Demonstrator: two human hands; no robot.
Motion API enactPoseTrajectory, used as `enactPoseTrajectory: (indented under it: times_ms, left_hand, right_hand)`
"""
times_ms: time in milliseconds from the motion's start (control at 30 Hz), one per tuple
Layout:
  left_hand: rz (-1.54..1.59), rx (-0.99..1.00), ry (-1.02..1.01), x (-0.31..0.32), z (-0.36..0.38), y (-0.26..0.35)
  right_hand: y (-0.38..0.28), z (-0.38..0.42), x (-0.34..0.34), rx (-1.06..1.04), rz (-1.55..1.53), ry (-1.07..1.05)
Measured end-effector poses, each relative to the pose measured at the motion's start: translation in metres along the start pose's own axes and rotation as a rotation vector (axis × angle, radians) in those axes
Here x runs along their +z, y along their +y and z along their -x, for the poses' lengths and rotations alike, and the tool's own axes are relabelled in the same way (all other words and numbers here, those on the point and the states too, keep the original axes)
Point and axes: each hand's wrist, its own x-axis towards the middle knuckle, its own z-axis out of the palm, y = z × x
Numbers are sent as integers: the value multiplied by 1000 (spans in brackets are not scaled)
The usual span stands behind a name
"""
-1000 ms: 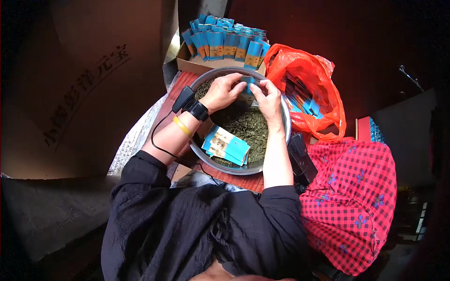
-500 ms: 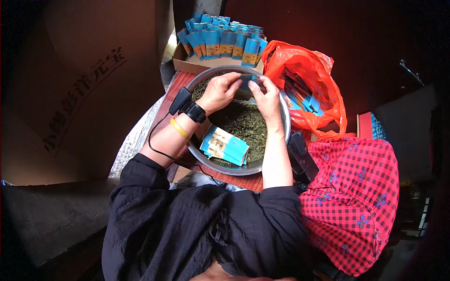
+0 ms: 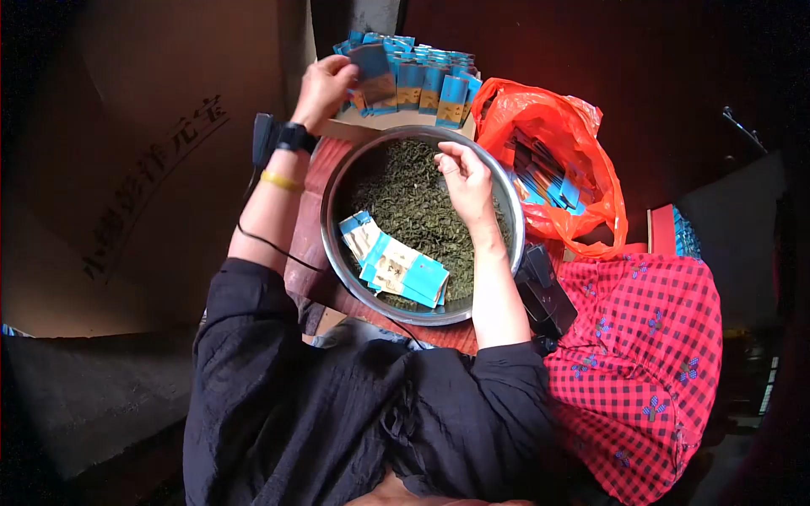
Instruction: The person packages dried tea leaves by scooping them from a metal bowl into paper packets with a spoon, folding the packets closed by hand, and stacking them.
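My left hand (image 3: 324, 91) pinches a blue-and-tan packet (image 3: 373, 71) by its edge. It holds the packet upright against the rows of similar packets (image 3: 411, 80) standing in a cardboard box (image 3: 350, 131). Over the metal basin (image 3: 325, 207) hovers my right hand (image 3: 469, 187), its fingers loosely curled and apart from the thumb, with nothing visible in them. Dried green leaves (image 3: 411, 198), which look like tea, fill the basin. On the leaves, at the basin's near left, lies a fanned stack of flat packets (image 3: 403, 266).
An orange-red plastic bag (image 3: 591, 156) with more packets stands right of the basin. Red checked cloth (image 3: 641, 354) lies at the right. A large cardboard panel (image 3: 160, 185) rises on the left. A black cable (image 3: 274, 250) hangs from my left wrist.
My left hand has moved from above the basin to the box at the upper left with a packet. My right hand has come apart from it and lowered slightly.
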Motion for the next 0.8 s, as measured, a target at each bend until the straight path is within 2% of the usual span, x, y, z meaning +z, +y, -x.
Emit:
enactPoseTrajectory:
  times_ms: [33,67,100,167,233,300,367,400,433,467,500,567,600,633,700,767,800]
  left_hand:
    - [-87,-2,78,-6,-17,-17]
    - [-287,-9,58,-15,-32,-34]
    - [-378,48,116,-17,-46,-62]
    - [-500,-20,89,-14,-49,-72]
    - [-507,-58,103,-8,-55,-90]
    - [-512,-116,106,-2,-57,-106]
    - [-627,-91,162,-1,-56,-109]
    - [-669,-30,196,0,-54,-106]
    - [-678,-28,203,-1,-57,-111]
    - [-669,-50,212,-2,-58,-111]
    - [-666,-74,210,-2,-57,-111]
    - [-727,-7,180,-11,-61,-118]
    - [-806,-49,192,-8,-53,-103]
    - [-880,-84,214,-5,-46,-88]
    - [-954,-52,187,-7,-42,-83]
    - [-990,-124,177,-12,-44,-80]
    - [-1044,-52,232,-15,-43,-87]
  right_hand:
    - [-3,1,2,16,-28,-5]
    - [-5,1,4,25,-48,-8]
    - [-7,2,4,21,-49,-9]
    - [-7,4,2,49,-48,-29]
    - [-19,5,1,61,-52,-25]
    - [-31,8,0,-5,-186,-35]
    - [-78,17,-5,38,-426,-25]
    - [-102,23,-10,-39,-484,-19]
    - [-127,26,-16,-208,-476,-60]
    - [-153,31,-19,-285,-555,-46]
    - [-176,34,-26,-377,-442,-108]
    - [-155,28,-22,-296,-474,-51]
    - [-172,67,1,-264,-491,-22]
    - [-162,51,12,-241,-503,-1]
    - [-164,62,14,-221,-517,15]
    - [-161,64,4,-223,-537,12]
    - [-161,74,-9,-230,-554,6]
